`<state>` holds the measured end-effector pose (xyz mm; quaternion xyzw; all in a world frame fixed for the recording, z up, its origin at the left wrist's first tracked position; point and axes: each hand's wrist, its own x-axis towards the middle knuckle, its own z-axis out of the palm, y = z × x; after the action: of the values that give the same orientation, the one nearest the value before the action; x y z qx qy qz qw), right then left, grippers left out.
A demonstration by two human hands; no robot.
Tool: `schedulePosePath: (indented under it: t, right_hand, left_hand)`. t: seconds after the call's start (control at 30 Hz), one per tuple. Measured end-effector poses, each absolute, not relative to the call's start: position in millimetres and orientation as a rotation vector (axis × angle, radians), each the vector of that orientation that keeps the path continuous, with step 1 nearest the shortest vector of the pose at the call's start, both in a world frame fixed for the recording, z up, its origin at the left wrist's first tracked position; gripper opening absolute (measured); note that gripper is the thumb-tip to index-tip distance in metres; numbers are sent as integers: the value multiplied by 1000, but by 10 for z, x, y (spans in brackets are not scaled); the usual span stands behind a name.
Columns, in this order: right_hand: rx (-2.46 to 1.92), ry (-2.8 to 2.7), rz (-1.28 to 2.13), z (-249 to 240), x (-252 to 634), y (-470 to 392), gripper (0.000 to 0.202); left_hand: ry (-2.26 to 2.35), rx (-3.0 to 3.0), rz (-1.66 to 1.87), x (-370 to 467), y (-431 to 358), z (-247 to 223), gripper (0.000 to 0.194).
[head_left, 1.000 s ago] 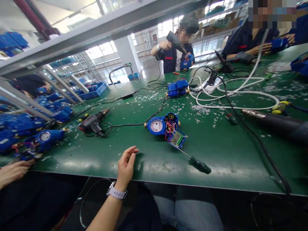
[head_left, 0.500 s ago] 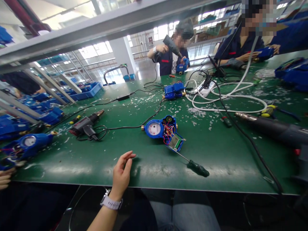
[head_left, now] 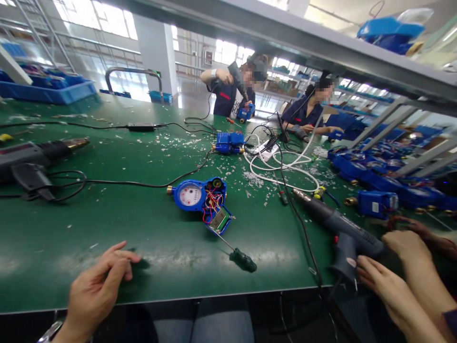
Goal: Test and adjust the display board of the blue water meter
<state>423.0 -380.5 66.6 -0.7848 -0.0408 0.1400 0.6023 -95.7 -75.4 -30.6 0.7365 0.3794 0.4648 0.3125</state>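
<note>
My left hand (head_left: 98, 281) hovers over the front left of the green table, fingers loosely apart and nothing in them. At the right edge, my right hand (head_left: 380, 281) is beside the handle of a black heat gun (head_left: 348, 233), fingers stretched out toward it; whether they touch it I cannot tell. The heat gun lies on its side, nozzle pointing away. Between my hands sits a blue water meter (head_left: 189, 195) with its cover open, wires and a small display board (head_left: 219, 219) exposed. A green-handled screwdriver (head_left: 243, 259) lies with its tip at the board.
Another heat gun (head_left: 32, 157) lies at left. A second blue meter (head_left: 228, 143), white cable (head_left: 285, 166) and power strip (head_left: 266, 150) are farther back. A neighbour's hands (head_left: 410, 245) work at right near many blue meters (head_left: 378, 202). Two people sit opposite; a shelf beam crosses overhead.
The view has swung right, so the table things appear farther left. My right hand has come into view beside the black heat gun. My left hand stays empty.
</note>
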Motion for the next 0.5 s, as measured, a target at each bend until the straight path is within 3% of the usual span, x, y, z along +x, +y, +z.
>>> schedulePosePath:
  t: [0.07, 0.23, 0.37, 0.5]
  right_hand:
    - [-1775, -47, 418, 470, 4257, -3744, 8]
    - [-1636, -53, 657, 409, 4364, -3509, 33]
    - [-1539, -123, 736, 435, 4322, -3311, 15]
    - [-1468, -174, 683, 451, 4173, -3213, 18]
  left_hand:
    - [1005, 1969, 1185, -960, -745, -293, 38]
    - [1060, 1992, 1147, -960, -738, -275, 41]
    - [1064, 1976, 1160, -952, -730, -293, 37]
    - [1025, 1968, 1196, -958, -711, -336, 35]
